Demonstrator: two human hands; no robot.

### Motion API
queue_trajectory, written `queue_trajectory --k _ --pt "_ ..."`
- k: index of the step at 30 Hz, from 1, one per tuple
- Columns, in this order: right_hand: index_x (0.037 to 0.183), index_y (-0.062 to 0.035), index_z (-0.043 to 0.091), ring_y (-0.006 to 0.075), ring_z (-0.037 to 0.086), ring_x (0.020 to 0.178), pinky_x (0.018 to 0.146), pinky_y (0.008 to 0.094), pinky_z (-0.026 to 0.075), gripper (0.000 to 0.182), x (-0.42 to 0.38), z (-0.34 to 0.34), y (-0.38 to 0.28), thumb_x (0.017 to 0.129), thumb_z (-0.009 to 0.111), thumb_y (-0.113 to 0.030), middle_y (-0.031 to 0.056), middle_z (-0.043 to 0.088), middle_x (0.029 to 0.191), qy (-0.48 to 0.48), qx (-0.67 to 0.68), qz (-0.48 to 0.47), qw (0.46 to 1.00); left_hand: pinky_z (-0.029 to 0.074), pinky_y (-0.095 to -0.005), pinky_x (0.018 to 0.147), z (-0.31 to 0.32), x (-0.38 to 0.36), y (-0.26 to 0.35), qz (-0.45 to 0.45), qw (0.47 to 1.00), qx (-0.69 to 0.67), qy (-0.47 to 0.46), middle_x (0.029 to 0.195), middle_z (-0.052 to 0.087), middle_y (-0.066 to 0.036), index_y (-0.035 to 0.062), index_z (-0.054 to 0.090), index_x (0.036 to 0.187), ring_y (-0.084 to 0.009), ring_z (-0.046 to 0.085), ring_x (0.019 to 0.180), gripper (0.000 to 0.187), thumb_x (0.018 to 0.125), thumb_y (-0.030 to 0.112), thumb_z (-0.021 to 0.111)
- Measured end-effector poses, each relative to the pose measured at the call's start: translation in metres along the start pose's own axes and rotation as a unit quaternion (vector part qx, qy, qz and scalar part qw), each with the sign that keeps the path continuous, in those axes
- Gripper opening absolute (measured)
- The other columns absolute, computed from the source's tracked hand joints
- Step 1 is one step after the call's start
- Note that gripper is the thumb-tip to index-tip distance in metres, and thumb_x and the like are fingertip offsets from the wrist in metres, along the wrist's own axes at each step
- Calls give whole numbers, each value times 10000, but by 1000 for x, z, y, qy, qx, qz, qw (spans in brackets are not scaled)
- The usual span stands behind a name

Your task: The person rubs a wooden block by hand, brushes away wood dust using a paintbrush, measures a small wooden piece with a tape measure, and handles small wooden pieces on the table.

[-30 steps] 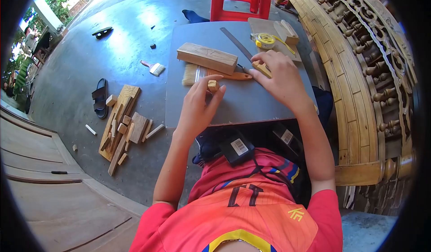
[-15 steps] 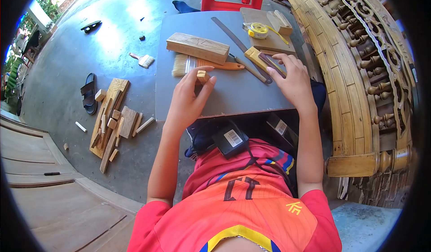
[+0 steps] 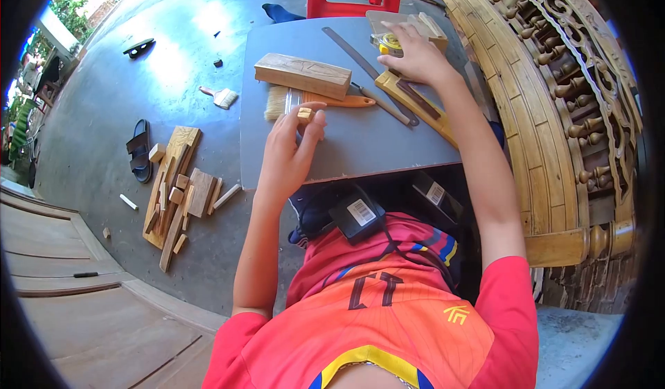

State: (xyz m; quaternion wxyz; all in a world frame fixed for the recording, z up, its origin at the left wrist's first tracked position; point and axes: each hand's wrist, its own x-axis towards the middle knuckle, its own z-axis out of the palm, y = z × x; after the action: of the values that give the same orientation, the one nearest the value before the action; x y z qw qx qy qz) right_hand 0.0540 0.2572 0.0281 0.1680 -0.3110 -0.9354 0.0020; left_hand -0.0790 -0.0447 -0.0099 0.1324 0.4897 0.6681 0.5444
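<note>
My left hand (image 3: 289,143) is closed, pinching a small wooden block (image 3: 305,115) between thumb and fingers above the grey tabletop (image 3: 332,146). My right hand (image 3: 419,56) reaches to the back right, its fingers apart over a yellow tape measure (image 3: 390,41). The hand partly covers the tape, and a firm grip does not show. Under my right forearm lies a yellow wooden piece with a dark brown strip (image 3: 415,101). A metal ruler (image 3: 350,51) and a thin tool with a wooden handle (image 3: 388,108) rest beside it. A thick wooden block (image 3: 303,75) lies across a wide paintbrush (image 3: 280,103).
A red plastic stool (image 3: 353,4) stands beyond the table. On the floor at left are wooden offcuts (image 3: 197,188), a sandal (image 3: 140,150) and a smaller paintbrush (image 3: 223,98). A carved wooden bench (image 3: 526,139) runs along the right.
My right hand has left the yellow wooden piece and moved away from me to the tape measure. My left hand still holds the small block, almost in place.
</note>
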Motion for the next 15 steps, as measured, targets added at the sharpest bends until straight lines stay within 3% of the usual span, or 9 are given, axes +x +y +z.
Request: queue_trajectory --k 4,7,10,13,15 --pt "1468 -151 578 387 601 1311 1119 485 484 626 18 4 13 933 728 -441 160 612 1441 -40 22 -44 998 491 -268 741 -2 0 7 -55 992 -110 4 927 683 -38 7 648 1345 -89 590 773 356 1140 261 505" --pt "1388 -98 642 366 627 1288 1112 471 484 578 7 -5 4 934 728 -445 154 665 1365 41 47 -67 996 487 -283 712 -6 2 11 -79 987 -139 4 883 679 -50 20 630 1354 -103 574 744 405 1149 321 452" --pt "1316 -78 684 325 709 1128 1012 420 533 585 -33 -32 -46 925 725 -511 183 723 1189 88 213 -31 973 470 -282 699 -10 2 3 -95 981 -168 14 855 665 -44 36 623 1379 -107 541 724 517 1162 416 348" --pt "1281 -63 679 210 690 1013 927 353 526 573 -70 -42 -81 959 693 -537 130 727 1050 33 371 -31 927 410 -252 689 -10 2 -5 -102 969 -227 7 880 637 -10 41 608 1432 -82 496 734 667 1163 517 226" --pt "1238 -53 684 156 657 969 892 316 511 564 -90 -47 -107 979 672 -553 94 715 1018 -55 461 2 886 390 -243 698 -10 2 -7 -100 966 -240 -2 892 621 6 40 594 1462 -72 485 751 730 1158 559 180"
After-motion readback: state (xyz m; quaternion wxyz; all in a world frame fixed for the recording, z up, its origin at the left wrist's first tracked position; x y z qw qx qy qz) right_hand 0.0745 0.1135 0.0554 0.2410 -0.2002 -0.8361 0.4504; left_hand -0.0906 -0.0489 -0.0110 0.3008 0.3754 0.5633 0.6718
